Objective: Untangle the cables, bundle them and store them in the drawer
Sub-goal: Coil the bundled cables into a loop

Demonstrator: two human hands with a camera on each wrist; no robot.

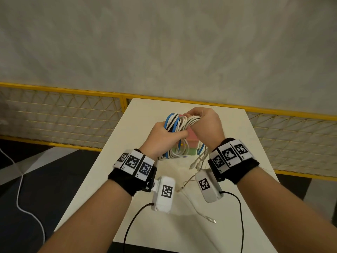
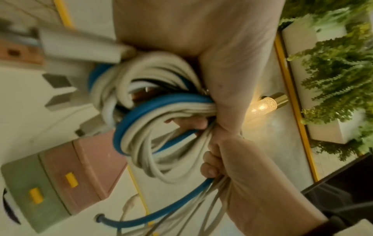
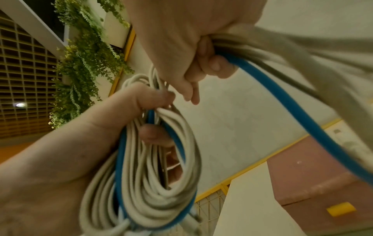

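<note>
A coil of white, blue and black cables [image 1: 179, 123] is held up over the white table [image 1: 138, 179]. My left hand [image 1: 164, 132] grips the coil's left side, fingers curled round the loops [image 3: 153, 183]. My right hand [image 1: 206, 125] grips the white strands at the top right; in the right wrist view a blue cable [image 3: 282, 99] and white strands run out of its fist [image 3: 181, 47]. Loose ends hang below the coil [image 1: 198, 161]. Under the hands stands a small drawer box [image 1: 191, 143], pink over green, with yellow handles [image 2: 70, 177], partly hidden by the cables.
One thin white cable with a metal plug [image 1: 211, 220] trails over the table toward the near edge. A yellow mesh fence [image 1: 63, 114] runs behind and beside the table. A white cord [image 1: 20, 189] lies on the dark floor at left. Green plants [image 2: 333, 71] hang beyond the fence.
</note>
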